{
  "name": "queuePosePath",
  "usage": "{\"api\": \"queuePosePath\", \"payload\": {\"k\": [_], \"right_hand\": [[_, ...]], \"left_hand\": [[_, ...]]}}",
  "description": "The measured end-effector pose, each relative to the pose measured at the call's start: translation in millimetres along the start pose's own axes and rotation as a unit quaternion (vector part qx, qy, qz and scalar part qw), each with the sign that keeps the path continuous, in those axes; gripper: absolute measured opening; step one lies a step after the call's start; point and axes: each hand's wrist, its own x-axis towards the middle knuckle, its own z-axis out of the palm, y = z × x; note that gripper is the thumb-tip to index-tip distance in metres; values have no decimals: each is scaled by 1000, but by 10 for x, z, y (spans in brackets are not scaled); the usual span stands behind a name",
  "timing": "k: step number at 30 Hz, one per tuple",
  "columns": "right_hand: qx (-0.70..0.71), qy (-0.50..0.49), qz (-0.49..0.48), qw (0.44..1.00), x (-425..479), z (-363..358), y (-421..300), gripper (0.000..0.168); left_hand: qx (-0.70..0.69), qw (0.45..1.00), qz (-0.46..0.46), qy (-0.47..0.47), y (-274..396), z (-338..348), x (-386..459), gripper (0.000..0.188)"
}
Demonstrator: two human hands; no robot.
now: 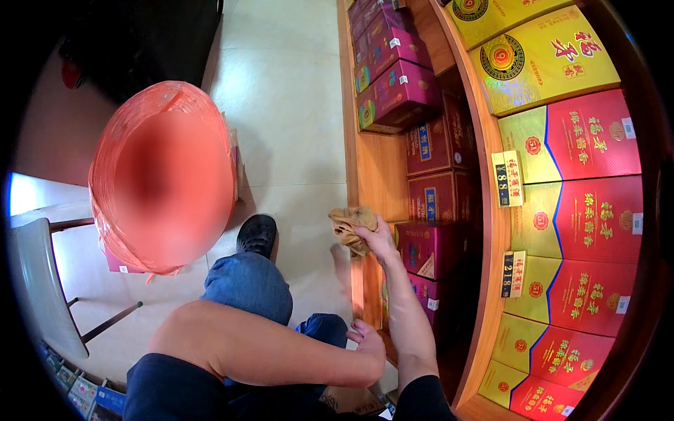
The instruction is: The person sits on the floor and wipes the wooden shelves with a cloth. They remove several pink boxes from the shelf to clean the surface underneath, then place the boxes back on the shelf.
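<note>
My right hand (378, 239) grips a crumpled brown cloth (354, 223) just above the front edge of the lower wooden shelf (380, 171). Close behind the cloth stand purple and dark red boxes on that shelf. My left hand (366, 344) is near the shelf's front edge, with its fingers partly curled and nothing seen in them. The left forearm crosses in front of my bent knee in blue jeans (250, 287).
A large roll of red plastic twine (226, 173) stands at the left, its middle blurred. A chair (47, 284) is at the far left. Red and gold boxes (595, 218) and yellow boxes (547, 58) line the upper shelf, with price tags (508, 179) on its edge.
</note>
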Motion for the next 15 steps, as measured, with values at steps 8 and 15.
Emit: {"api": "queuePosePath", "payload": {"k": [8,15], "right_hand": [[-289,-250,-21,924,486,-184,-529,60],[-207,260,-314,889,1437,-353,-1783,46]], "left_hand": [[-147,977,0,152,-1164,-129,-516,35],[-169,982,-16,81,-1120,86,-302,34]]}}
